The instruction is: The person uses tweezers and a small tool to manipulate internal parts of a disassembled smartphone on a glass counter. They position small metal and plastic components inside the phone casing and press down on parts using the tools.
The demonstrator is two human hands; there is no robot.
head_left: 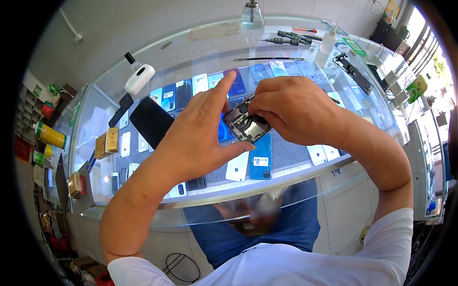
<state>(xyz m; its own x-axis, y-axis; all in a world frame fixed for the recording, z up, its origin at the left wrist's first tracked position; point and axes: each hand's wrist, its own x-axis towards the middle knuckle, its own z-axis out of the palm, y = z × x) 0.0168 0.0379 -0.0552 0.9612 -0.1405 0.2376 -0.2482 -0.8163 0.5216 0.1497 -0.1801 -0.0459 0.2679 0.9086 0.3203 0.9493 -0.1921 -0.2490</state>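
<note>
My left hand (195, 133) grips an opened phone (248, 128) by its edges above the glass counter, with the thumb at the lower edge and the index finger raised past the top. Its metal and black internals face up. My right hand (296, 109) is bent over the phone's upper right part, fingers pinched at the internals; what is between the fingertips is hidden. A loose black screen (150, 119) lies left of my left hand, beside a small black strip (121, 108). Under the glass top, rows of phones show, among them a teal one (261, 157) below the opened phone.
On the glass counter (191, 205) are a white device (139, 78), small boxes (107, 143), a glass jar (252, 16), screwdrivers (288, 40), a metal pry bar (269, 59), a dropper bottle (328, 44) and a phone part (354, 74). Chargers and cables crowd the right end.
</note>
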